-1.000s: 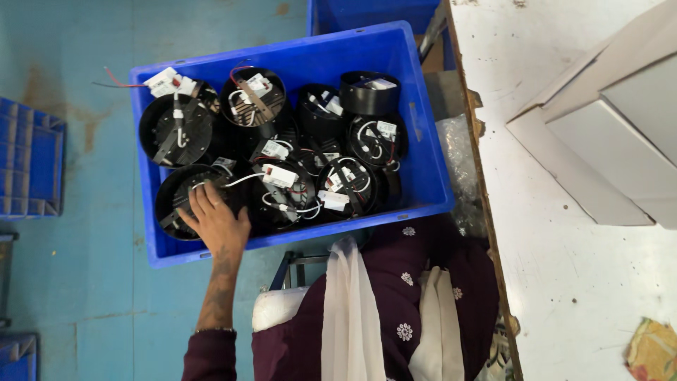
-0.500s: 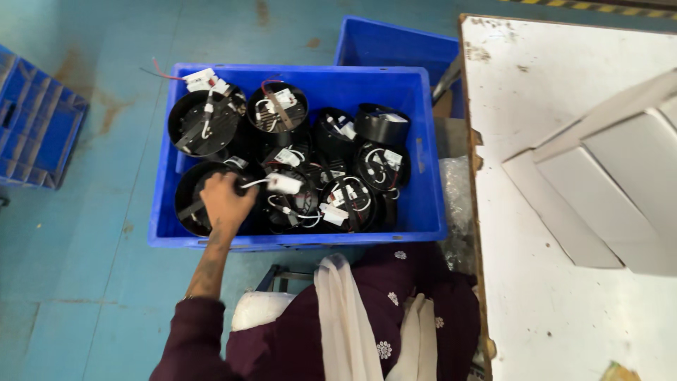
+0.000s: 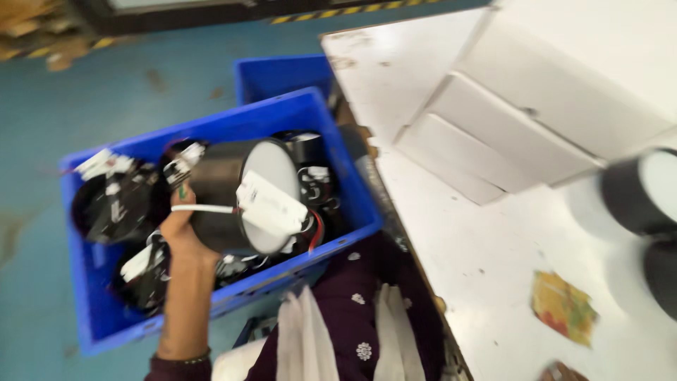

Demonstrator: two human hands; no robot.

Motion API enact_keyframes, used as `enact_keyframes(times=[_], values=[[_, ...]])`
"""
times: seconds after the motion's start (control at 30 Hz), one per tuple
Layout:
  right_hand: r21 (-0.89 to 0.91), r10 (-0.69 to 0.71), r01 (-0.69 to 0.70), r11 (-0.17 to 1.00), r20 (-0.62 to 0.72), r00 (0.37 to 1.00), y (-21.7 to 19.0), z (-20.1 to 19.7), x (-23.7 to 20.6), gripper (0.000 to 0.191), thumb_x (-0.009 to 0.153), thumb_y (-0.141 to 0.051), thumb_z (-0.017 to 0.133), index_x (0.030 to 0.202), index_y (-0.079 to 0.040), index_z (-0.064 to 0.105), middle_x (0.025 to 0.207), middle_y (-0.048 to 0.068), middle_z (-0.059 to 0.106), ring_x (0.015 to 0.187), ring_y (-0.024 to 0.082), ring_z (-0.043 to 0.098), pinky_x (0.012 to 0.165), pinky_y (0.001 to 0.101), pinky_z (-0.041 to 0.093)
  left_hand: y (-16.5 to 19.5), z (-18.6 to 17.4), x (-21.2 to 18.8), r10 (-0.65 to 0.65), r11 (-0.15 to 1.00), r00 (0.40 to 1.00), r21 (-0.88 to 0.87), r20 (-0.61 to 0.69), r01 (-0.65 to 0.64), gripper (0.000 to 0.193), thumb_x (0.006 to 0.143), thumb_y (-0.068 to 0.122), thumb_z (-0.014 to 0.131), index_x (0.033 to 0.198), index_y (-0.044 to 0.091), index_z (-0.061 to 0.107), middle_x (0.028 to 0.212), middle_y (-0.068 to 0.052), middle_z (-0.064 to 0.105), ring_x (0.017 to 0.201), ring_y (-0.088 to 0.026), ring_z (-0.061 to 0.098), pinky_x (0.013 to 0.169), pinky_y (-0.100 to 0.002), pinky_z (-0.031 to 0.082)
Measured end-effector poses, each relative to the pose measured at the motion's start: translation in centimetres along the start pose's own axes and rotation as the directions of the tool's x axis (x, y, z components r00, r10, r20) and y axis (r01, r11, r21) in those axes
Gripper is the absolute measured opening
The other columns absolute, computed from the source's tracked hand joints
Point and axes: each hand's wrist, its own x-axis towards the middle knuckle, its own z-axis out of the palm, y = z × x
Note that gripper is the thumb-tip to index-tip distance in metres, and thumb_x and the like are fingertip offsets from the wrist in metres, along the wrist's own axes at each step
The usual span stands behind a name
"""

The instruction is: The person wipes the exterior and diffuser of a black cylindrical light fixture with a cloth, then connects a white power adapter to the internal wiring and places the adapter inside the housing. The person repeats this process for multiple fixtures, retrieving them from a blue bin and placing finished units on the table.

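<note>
My left hand (image 3: 180, 229) grips a black cylindrical lamp fitting (image 3: 233, 194) with a white round face, lifted above the blue crate (image 3: 282, 116). A small white driver box (image 3: 271, 204) and white and red wires hang across its face. Several more black round fittings (image 3: 116, 208) with wires lie in the crate below. My right hand is out of view.
A white table (image 3: 493, 247) stands to the right with white cardboard boxes (image 3: 536, 120) on it and two black round fittings (image 3: 645, 190) at its right edge. A crumpled coloured wrapper (image 3: 564, 307) lies on the table. A second blue crate (image 3: 278, 74) sits behind the first.
My left hand has closed on one black fitting in the crate and raised it up out of the pile. The camera has swung right toward the table.
</note>
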Motion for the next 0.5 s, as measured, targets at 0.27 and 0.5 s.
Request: enact_keyframes(times=[0.27, 0.5], values=[[0.560, 0.110, -0.166, 0.812, 0.133, 0.985, -5.9, -8.0, -2.9, 0.030, 0.099, -0.020, 0.066, 0.124, -0.006, 0.069, 0.130, 0.014, 0.068, 0.121, 0.024, 0.065, 0.104, 0.0391, 0.050, -17.3, 11.7, -4.5, -0.463, 0.748, 0.812, -0.334, 0.355, 0.573, 0.066, 0.105, 0.054, 0.051, 0.127, -0.007, 0.063, 0.126, -0.021, 0.069, 0.116, -0.033, 0.066, 0.102, -0.045, 0.053], [0.778, 0.280, -0.577, -0.247, 0.628, 0.726, -9.8, -9.5, -5.2, 0.066, 0.101, -0.043, 0.050, 0.152, -0.002, 0.043, 0.142, 0.008, 0.060, 0.125, 0.017, 0.057, 0.102, 0.0330, 0.046, -24.9, 20.3, -14.4, -0.764, 0.423, 0.446, -0.160, 0.466, 0.892, 0.062, 0.104, 0.049, 0.050, 0.131, -0.006, 0.059, 0.121, -0.020, 0.068, 0.111, -0.031, 0.066, 0.097, -0.043, 0.054]])
